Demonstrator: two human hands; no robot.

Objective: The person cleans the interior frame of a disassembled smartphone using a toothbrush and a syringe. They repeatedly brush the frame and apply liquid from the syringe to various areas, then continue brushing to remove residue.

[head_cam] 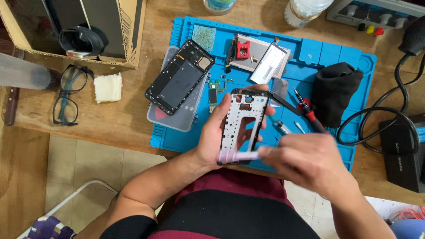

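My left hand (214,135) grips a bare phone mid-frame (242,121), silver-grey with many cut-outs, held upright over the near edge of the blue work mat (186,137). My right hand (310,161) is blurred by motion and holds a pink-handled brush (237,156), whose head lies against the frame's lower end. A black phone body (180,76) with its back open rests on a clear plastic lid (175,117) at the mat's left.
On the mat lie a red-handled screwdriver (307,111), a black cloth (335,90), a small syringe (280,125), loose circuit parts (216,88) and a screen assembly (261,55). Glasses (68,95), a white pad (108,87) and a cardboard box (75,31) sit left; cables (389,110) right.
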